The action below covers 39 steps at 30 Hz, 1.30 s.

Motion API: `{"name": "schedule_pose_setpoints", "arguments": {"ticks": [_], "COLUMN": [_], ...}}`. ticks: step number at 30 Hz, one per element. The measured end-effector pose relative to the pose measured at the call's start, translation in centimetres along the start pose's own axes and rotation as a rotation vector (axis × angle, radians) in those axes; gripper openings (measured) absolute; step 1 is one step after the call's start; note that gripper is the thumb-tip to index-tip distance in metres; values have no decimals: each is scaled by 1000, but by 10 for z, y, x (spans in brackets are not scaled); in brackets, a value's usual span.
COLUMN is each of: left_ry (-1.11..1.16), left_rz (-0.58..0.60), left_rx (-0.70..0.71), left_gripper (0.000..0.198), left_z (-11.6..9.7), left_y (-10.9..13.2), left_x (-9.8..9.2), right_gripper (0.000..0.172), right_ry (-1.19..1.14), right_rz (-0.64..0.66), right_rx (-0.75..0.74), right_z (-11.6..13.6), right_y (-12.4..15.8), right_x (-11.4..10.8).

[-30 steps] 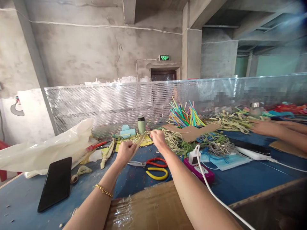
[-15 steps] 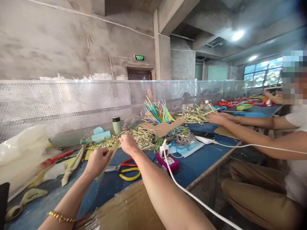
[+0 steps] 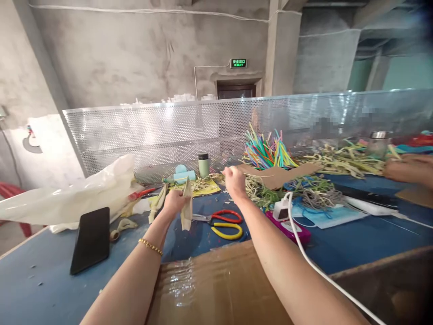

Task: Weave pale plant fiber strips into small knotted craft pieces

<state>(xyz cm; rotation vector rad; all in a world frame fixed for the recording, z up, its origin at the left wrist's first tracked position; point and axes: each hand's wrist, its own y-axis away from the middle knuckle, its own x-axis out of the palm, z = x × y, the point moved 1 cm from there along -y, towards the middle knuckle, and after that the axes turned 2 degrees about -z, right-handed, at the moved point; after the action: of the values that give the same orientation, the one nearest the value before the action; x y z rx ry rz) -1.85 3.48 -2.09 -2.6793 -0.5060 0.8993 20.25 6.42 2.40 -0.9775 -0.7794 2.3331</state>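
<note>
My left hand (image 3: 175, 203) is closed around a pale corn husk strip (image 3: 186, 212), which stands upright with its lower end hanging over the blue tabletop. Farther right, my right hand (image 3: 235, 181) has its fingers pinched together; whatever is in them is too small to make out. A thin strand (image 3: 260, 174) shows just beyond that hand, and I cannot tell whether it is held. Between my forearms lie scissors (image 3: 226, 224) with one red and one yellow handle. A heap of shredded husk strips (image 3: 257, 189) is beside my right hand.
A black phone (image 3: 90, 241) and plastic bag (image 3: 101, 194) are at left. A cardboard box (image 3: 216, 289) sits nearest me. Behind stand a green bottle (image 3: 203, 166) and colourful pipe cleaners (image 3: 267, 151). A white cable (image 3: 304, 253) passes my right forearm; a co-worker's hand (image 3: 411, 169) is at right.
The view has swung left, bringing the phone into sight. My hands have moved apart: the husk was stretched between them, and now it stands in my left hand only.
</note>
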Motion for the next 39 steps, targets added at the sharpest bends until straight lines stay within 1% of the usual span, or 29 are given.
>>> {"name": "schedule_pose_setpoints", "arguments": {"ticks": [1,3,4,6,7,9,10,12,13,15,16,18,20,22,27,30,32,33,34,35,36,37,38,39], "left_ry": [20,73,100,141,153,157,159,190,228,331,383,461,494,502,550,675,753,767,757,737,721,712,707,722], "left_rz": [2,5,5,-4,-11,-24,-34,-46,-42,-1,20,27,-4,-31,-14,90,128,108,60,0,-56,-96,-121,-122], "left_rx": [-9,-18,-15,0,7,25,38,64,68,56,47,27,8,-6,-28,-70,-98,-105,-105,-102,-102,-105,-111,-118], "left_gripper": [33,33,34,36,37,37,37,37,37,35,34,31,30,30,28,23,24,24,23,21,19,18,17,17], "left_z": [1,2,2,1,0,-3,-6,-11,-14,-19,-22,-24,-25,-24,-25,-27,-28,-28,-28,-28,-28,-28,-28,-27], "left_y": [-1,-2,-2,-1,-1,1,1,4,5,8,9,10,10,9,10,12,13,12,12,11,10,9,8,7], "left_x": [0,1,3,5,5,4,4,2,1,0,0,0,0,0,1,3,3,2,1,-1,-4,-5,-7,-7], "right_gripper": [33,29,32,35,31,20,21,30,31,31,30,24,20,18,26,29,31,32,31,30,26,17,8,14], "right_ry": [67,255,353,459,442,268,119,-171,-286,-434,-463,-454,-405,-372,-318,-320,-283,-253,-215,-164,-111,-12,135,272], "right_rz": [-18,16,39,102,138,258,381,687,803,867,857,792,711,643,493,406,393,422,490,592,727,892,1039,1156], "right_rx": [30,82,97,52,-7,-136,-177,-154,-153,-135,-127,-102,-93,-118,-213,-246,-254,-249,-236,-217,-181,-161,-149,-139], "right_z": [-7,-18,-21,-18,-12,4,13,29,36,43,44,43,40,38,40,46,47,46,43,39,34,29,24,20], "right_y": [-2,-3,-2,3,7,17,23,35,41,47,49,49,47,45,42,40,39,38,37,37,36,36,36,36], "right_x": [-4,-10,-12,-10,-7,2,8,19,23,27,28,29,29,29,31,28,24,21,17,13,9,5,1,-3]}}
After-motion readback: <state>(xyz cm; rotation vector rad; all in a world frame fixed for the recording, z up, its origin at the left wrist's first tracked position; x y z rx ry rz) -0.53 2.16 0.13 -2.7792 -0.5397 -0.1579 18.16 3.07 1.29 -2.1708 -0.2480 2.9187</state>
